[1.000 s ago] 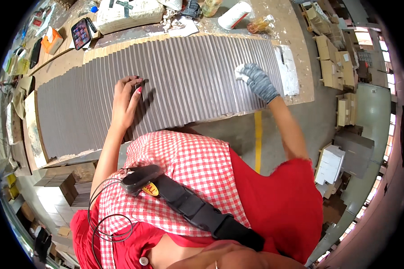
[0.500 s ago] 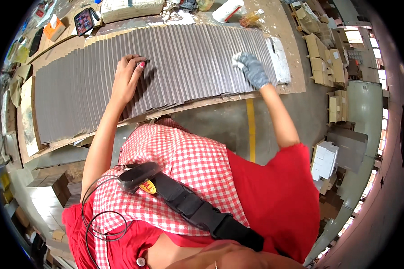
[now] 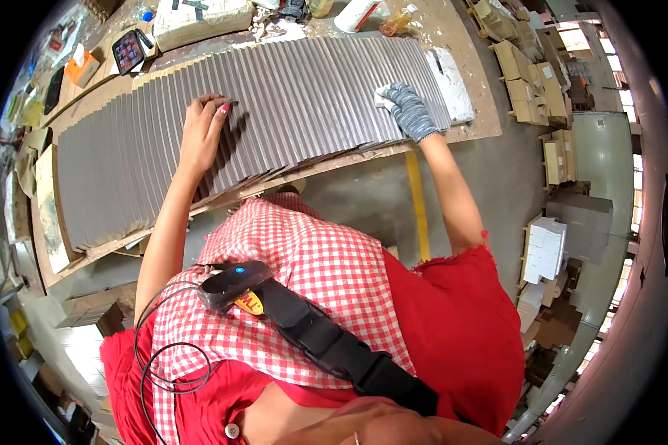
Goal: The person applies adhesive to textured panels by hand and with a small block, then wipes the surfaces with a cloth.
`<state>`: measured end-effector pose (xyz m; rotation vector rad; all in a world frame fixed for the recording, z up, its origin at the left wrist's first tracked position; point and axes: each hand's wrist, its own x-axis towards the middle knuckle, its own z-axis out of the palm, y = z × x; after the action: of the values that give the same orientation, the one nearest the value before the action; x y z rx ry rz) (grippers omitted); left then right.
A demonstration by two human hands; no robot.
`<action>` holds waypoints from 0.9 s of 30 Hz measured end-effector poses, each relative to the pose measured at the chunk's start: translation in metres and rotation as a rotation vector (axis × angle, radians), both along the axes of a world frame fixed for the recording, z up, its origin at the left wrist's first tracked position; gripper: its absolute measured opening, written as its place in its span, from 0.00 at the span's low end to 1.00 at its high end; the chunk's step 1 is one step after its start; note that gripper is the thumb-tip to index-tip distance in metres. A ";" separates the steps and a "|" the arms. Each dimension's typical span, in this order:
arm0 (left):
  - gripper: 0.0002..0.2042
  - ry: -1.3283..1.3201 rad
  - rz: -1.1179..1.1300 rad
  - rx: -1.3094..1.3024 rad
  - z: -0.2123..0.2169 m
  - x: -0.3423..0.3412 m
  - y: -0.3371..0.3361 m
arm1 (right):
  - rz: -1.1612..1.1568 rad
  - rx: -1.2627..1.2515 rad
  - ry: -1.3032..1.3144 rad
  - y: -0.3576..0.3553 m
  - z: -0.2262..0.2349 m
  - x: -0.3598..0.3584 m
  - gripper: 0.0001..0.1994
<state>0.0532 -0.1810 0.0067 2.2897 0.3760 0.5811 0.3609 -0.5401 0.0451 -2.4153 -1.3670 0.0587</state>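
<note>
A long row of grey-brown strips or boards, overlapping like fanned sheets, covers most of the table. Over the row's left-middle part is my bare left hand, its fingers bent and drawn together with the thumb. Something small and dark shows at its fingertips, too small to name. My right hand, in a grey knitted glove, is at the row's right end with its fingers curled in. White shows at those fingertips; whether it is the glove's tips or a held wad, I cannot tell.
A white-smeared block lies at the row's right end, a wooden board at its left. Along the far edge are a phone, a tissue pack, a taped parcel, a white bottle. Cartons stand right.
The view has shifted slightly. My right gloved hand has moved a little up and left over the strips. My left hand stays at about the same place on the row.
</note>
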 end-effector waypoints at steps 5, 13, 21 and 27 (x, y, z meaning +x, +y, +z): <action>0.17 0.008 0.014 -0.021 0.008 -0.005 -0.003 | -0.038 -0.105 -0.090 -0.048 0.009 -0.045 0.12; 0.18 0.036 0.041 -0.046 0.008 -0.015 -0.003 | 0.002 0.032 0.063 -0.063 0.042 -0.093 0.13; 0.11 -0.076 -0.027 -0.288 0.031 -0.008 -0.032 | -0.062 0.244 0.418 0.017 0.013 -0.130 0.16; 0.26 0.158 -0.241 -0.480 0.046 0.012 -0.071 | 0.006 0.623 1.298 0.109 -0.027 -0.151 0.21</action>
<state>0.0649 -0.2518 0.0526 1.8811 0.2733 0.1629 0.2102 -0.4308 0.0178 -1.3031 -0.5965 0.8715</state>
